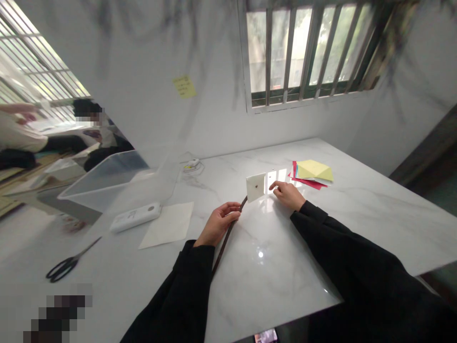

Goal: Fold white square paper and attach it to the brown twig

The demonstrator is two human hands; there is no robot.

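Nearest you, at the desk's (250,295) front edge, a brown stick (222,247) slants up from between your black sleeves. Its long axis runs away from you and to the right. Your left hand (219,221) is clamped on it, thumb and fingers pinching its upper part. The stick points at a white square card (253,194), its far end meeting the card's lower left; how they join, you cannot tell from here. The card stands tilted up, a dark dot at its middle.

Your right hand (288,194) is the nearer one to the card, just beyond its right edge, with a gap between. Its fingers are loosely curled, index leading; whether thumb and index meet cannot be told. From that hand, the card lies to the left.

Off to the left on the desk are black-handled scissors (74,261), then a cream sheet (169,226) beside a white device (135,218). Farther right lie coloured papers (314,170). Beyond, a yellow note (184,86) hangs on the wall below a barred window's level.
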